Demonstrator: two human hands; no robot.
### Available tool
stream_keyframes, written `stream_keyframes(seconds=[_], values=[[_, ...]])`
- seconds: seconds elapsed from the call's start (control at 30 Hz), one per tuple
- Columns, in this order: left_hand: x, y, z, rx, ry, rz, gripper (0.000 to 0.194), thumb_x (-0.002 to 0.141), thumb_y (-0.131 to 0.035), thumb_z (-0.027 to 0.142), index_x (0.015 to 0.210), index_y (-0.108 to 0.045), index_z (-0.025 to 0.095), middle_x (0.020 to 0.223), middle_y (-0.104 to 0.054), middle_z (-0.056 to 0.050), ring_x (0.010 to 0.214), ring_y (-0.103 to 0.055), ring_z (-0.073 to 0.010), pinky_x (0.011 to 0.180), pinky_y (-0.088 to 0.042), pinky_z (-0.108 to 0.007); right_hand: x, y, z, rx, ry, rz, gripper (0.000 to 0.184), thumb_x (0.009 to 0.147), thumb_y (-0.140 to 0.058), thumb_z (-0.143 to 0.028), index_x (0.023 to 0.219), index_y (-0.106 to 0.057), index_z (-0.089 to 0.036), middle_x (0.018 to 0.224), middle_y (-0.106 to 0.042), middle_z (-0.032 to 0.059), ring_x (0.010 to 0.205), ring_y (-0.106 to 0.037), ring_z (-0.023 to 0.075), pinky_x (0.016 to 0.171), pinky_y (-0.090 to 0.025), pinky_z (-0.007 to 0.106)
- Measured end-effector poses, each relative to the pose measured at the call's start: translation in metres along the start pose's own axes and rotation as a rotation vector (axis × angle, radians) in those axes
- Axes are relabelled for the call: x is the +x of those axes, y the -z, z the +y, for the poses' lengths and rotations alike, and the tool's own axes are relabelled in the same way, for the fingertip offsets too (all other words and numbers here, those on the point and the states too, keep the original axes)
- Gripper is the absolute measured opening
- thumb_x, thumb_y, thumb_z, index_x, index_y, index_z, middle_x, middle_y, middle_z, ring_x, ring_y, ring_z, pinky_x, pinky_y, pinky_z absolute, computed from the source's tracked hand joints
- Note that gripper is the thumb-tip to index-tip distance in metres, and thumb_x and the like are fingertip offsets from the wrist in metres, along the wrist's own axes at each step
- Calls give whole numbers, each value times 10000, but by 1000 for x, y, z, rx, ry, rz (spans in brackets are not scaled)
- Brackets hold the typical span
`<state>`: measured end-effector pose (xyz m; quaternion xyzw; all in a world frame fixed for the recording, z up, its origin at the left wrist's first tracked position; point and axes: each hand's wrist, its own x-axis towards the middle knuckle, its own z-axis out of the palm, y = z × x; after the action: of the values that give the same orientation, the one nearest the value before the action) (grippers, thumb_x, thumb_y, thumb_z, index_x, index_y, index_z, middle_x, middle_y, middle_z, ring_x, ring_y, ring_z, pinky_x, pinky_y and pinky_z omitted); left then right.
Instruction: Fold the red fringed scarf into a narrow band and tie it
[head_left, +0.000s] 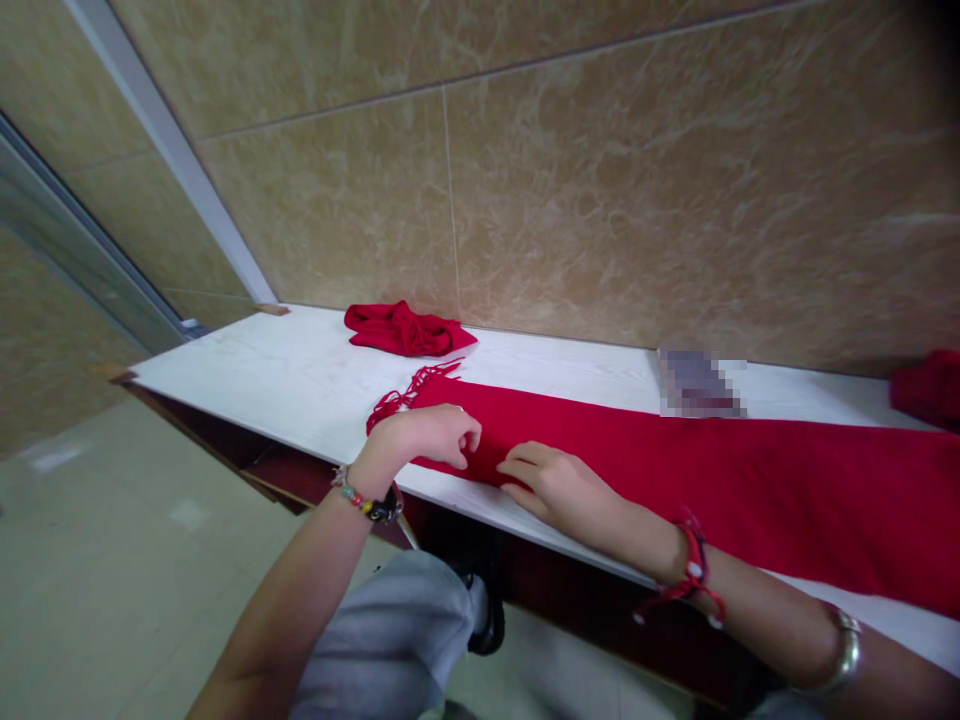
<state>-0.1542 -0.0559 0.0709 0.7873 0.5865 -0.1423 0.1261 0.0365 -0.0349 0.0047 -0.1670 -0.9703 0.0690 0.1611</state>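
A long red scarf [637, 450] lies stretched along the white tabletop, its fringe [405, 393] at the left end. Over the scarf near that fringe is my left hand [442, 435], fingers loosely bent with a gap between thumb and forefinger; nothing shows in it. My right hand [551, 485] rests on the scarf a little further right, palm down, fingers stretched toward the left hand. Its fingertips touch or nearly touch the cloth. The two hands are apart.
Behind the fringe lies a crumpled red cloth [409, 330]. A blurred-out dark flat object [697, 383] sits near the tiled wall [600, 200]. More red fabric [926, 388] is at the far right. The white table's [247, 365] front edge runs above dark open shelving [300, 470].
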Motion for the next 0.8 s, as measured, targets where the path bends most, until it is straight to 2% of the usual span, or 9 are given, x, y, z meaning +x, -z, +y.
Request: stream_keyframes(seconds=[0.13,0.27,0.37,0.5,0.8], values=[[6,-13,-5,-54,-6,-49,160,648,-617,178,807,-613,167,745,-624,8,626,-516,-118,533,-365,-191,10,-3,-6,-43,-64,-31,225,870,-473,-252,978,-640,-147,963,-625,99,894,-569,191,764,-449,288],[5,-19,-13,-99,-9,-17,131,644,-597,138,772,-590,166,736,-603,19,618,-498,-107,520,-355,-182,16,-4,-15,-104,-78,-135,208,870,-457,-193,913,-655,-142,908,-629,94,845,-573,189,714,-435,271],[4,-18,-16,-107,-30,-10,118,646,-588,127,755,-585,173,724,-596,29,623,-502,-102,523,-356,-177,17,-9,-18,-164,-90,-126,222,876,-438,-171,856,-657,-139,869,-623,91,820,-566,188,686,-423,269],[5,-18,-18,-92,-48,-32,118,636,-581,105,732,-604,169,708,-597,30,619,-503,-98,513,-352,-173,15,-15,-16,-225,-10,-85,197,869,-453,-142,843,-648,-138,817,-610,81,782,-549,175,674,-408,268],[7,-23,-25,-100,10,-76,134,636,-545,112,694,-652,170,661,-628,24,574,-506,-96,507,-351,-180,12,-16,-15,-300,102,-53,154,853,-495,-122,926,-626,-152,807,-578,59,763,-518,169,624,-380,264]])
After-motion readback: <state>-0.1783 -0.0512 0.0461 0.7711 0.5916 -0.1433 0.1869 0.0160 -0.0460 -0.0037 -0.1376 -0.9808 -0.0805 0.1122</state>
